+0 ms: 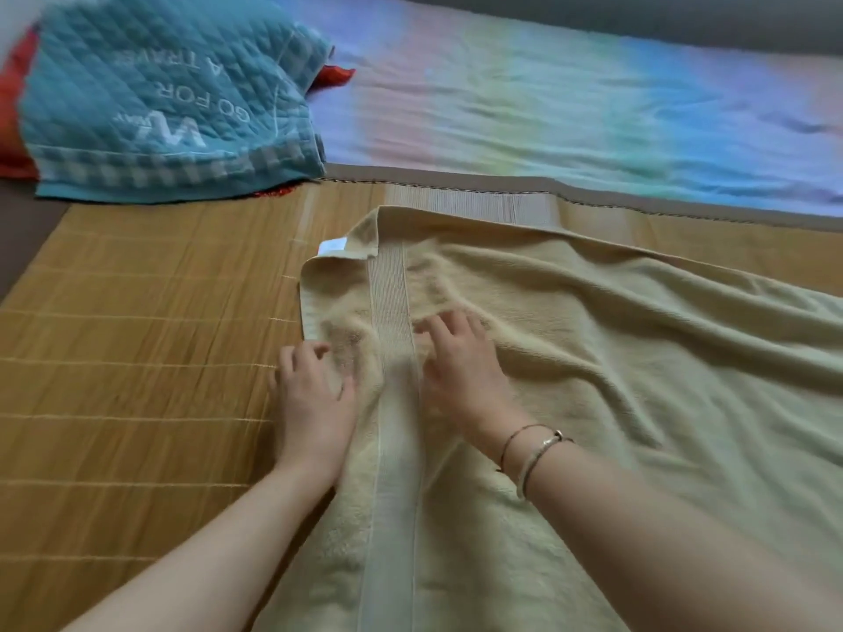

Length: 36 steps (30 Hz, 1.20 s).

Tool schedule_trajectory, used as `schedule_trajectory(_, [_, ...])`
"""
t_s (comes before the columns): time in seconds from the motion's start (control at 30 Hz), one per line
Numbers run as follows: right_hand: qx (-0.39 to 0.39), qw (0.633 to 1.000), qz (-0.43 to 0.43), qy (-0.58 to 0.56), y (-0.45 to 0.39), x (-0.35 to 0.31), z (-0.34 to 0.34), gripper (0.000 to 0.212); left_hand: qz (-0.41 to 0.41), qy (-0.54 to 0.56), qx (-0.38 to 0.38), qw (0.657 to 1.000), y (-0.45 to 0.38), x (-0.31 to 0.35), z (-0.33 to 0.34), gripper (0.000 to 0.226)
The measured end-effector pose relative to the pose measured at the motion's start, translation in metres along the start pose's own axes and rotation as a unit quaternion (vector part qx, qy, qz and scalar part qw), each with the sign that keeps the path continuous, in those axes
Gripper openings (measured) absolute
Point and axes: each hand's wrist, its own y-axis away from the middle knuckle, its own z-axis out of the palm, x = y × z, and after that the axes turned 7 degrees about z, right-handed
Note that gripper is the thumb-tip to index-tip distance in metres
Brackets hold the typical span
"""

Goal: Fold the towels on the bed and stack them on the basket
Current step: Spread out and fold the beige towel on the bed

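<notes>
A large pale yellow towel (616, 358) lies spread and wrinkled on the bamboo mat (137, 358), with a woven band running along its left end and a white label at its far left corner. My left hand (312, 394) rests at the towel's left edge, fingers loosely bent, touching the cloth. My right hand (460, 362), with bracelets on its wrist, presses flat on the towel just right of the band, fingers spread. No basket is in view.
A teal quilted blanket (159, 98) with white lettering lies bunched at the far left, over something red. A rainbow-coloured sheet (570, 107) covers the bed beyond the mat's bound edge.
</notes>
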Motion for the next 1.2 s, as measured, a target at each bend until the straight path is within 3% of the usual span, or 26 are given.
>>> schedule_trajectory(0.07, [-0.001, 1.0, 0.01, -0.023, 0.033, 0.004, 0.005, 0.025, -0.084, 0.047, -0.026, 0.995, 0.019, -0.001, -0.007, 0.038])
schedule_trajectory(0.23, [-0.009, 0.997, 0.021, -0.077, 0.096, -0.012, 0.023, 0.006, -0.143, 0.032, -0.081, 0.986, 0.037, -0.007, -0.019, 0.022])
schedule_trajectory(0.4, [0.061, 0.991, 0.09, -0.075, 0.132, -0.032, 0.029, 0.014, -0.174, -0.004, -0.214, 0.961, 0.053, -0.009, -0.024, 0.031])
schedule_trajectory(0.57, [-0.059, 0.994, 0.075, -0.047, 0.167, -0.042, 0.034, 0.043, -0.138, 0.013, -0.299, 0.944, 0.067, -0.003, -0.031, 0.042])
schedule_trajectory(0.7, [-0.138, 0.986, 0.074, -0.063, 0.175, -0.051, 0.033, 0.057, -0.138, 0.137, -0.252, 0.948, 0.073, -0.01, -0.041, 0.027])
schedule_trajectory(0.8, [-0.156, 0.981, 0.07, -0.089, 0.177, -0.053, 0.025, 0.054, -0.138, 0.181, -0.197, 0.954, 0.075, -0.014, -0.057, 0.018])
schedule_trajectory(0.9, [-0.156, 0.984, 0.059, -0.057, 0.182, -0.053, 0.022, 0.052, -0.069, 0.131, -0.129, 0.981, 0.075, -0.028, -0.073, 0.016])
schedule_trajectory(1.0, [-0.178, 0.982, 0.043, -0.034, 0.189, -0.053, 0.025, 0.048, -0.022, 0.015, -0.143, 0.989, 0.076, -0.052, -0.086, 0.033])
schedule_trajectory(1.07, [-0.179, 0.979, 0.05, -0.081, 0.191, -0.052, 0.022, 0.044, -0.012, -0.05, -0.146, 0.988, 0.08, -0.059, -0.089, 0.043])
schedule_trajectory(1.2, [-0.092, 0.971, 0.11, -0.192, 0.186, -0.041, 0.01, 0.035, 0.094, -0.064, -0.124, 0.986, 0.089, -0.04, -0.077, 0.029])
